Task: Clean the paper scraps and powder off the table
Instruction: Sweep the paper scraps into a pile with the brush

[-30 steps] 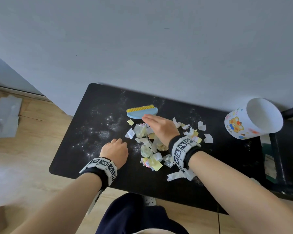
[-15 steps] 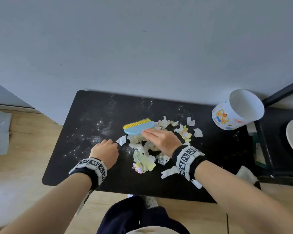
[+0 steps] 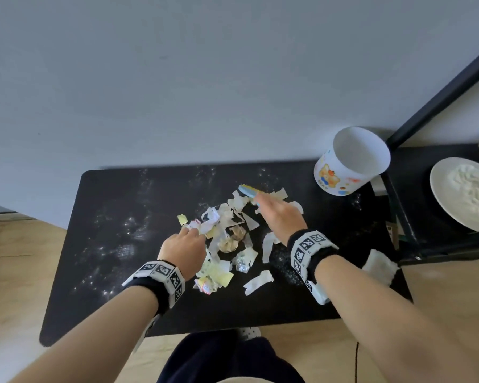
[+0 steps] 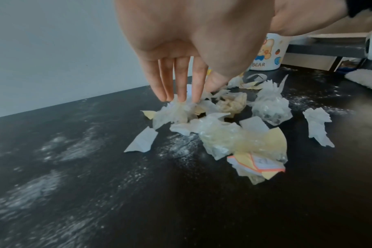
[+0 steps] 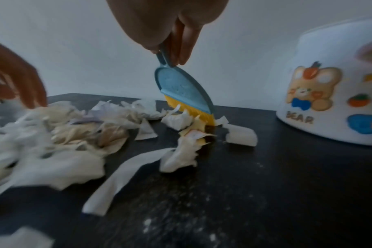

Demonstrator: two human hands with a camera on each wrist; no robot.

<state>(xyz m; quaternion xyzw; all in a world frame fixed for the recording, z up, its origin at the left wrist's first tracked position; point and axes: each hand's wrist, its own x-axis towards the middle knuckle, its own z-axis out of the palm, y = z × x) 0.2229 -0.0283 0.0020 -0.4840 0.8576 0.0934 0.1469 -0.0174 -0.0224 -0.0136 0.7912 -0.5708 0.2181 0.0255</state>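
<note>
A heap of white and yellow paper scraps (image 3: 227, 239) (image 4: 223, 127) (image 5: 78, 134) lies mid-table on the black table (image 3: 116, 286), with white powder (image 3: 127, 225) (image 4: 32, 188) smeared to its left. My right hand (image 3: 277, 214) (image 5: 170, 33) grips the handle of a small blue brush (image 3: 248, 191) (image 5: 185, 90) with yellow bristles; the bristles stand in the scraps at the heap's far right edge. My left hand (image 3: 186, 244) (image 4: 181, 80) has straight fingers that touch the heap's left edge.
A white bucket (image 3: 351, 161) (image 5: 333, 94) (image 4: 265, 57) with a bear picture stands at the table's far right corner. Right of it, a dark shelf carries a white plate of powder (image 3: 465, 192). A white cloth (image 3: 379, 265) lies at the table's right edge. Wooden floor surrounds the table.
My right hand took hold of the brush and carried it right, to the heap's far right edge. My left hand uncurled and moved right onto the scraps. The head camera shifted.
</note>
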